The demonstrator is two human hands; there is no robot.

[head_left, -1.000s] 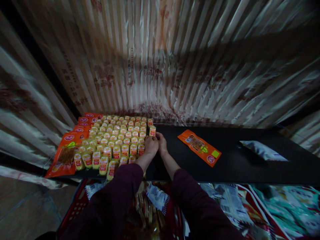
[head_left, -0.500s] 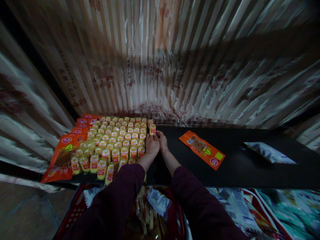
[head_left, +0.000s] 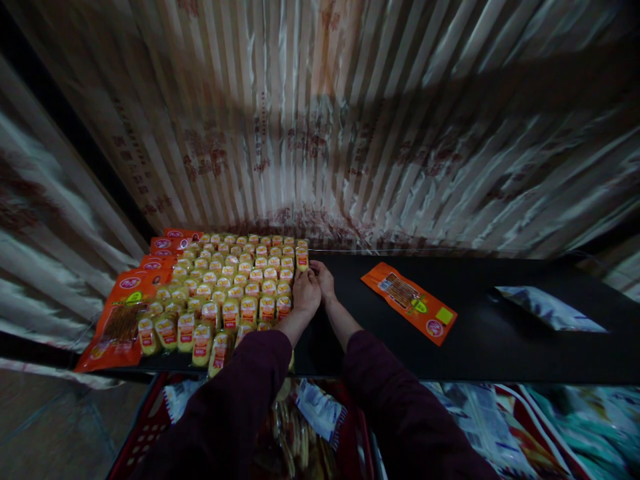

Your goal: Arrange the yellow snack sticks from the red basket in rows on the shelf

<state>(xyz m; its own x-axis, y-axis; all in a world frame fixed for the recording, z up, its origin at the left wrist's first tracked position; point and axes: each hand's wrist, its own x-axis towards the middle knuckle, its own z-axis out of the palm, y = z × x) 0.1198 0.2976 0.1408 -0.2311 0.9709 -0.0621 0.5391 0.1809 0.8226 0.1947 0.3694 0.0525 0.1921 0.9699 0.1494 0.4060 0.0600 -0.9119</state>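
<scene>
A yellow wrapped cake (head_left: 302,256) with a red label stands at the right end of the rows of like wrapped cakes (head_left: 249,308), on a black shelf (head_left: 345,347). My left hand (head_left: 306,291) is closed at the lower end of that cake, its fingertips partly hidden. Beside it, my right hand (head_left: 324,280) has its fingers curled in against the same cake and almost touches the left hand. Orange snack bags (head_left: 123,310) lie in overlapping layers along the left side of the rows.
Farther right on the shelf lie a single orange snack bag (head_left: 410,303) and a white-blue packet (head_left: 550,308). Below the front edge, a red basket (head_left: 145,433) holds packets, with more bags (head_left: 595,427) at lower right. A striped, printed sheet (head_left: 310,167) hangs behind.
The cake at my hands has shifted slightly left, into line with the right end of the rows. Both hands stay close together at it. The view has moved a little.
</scene>
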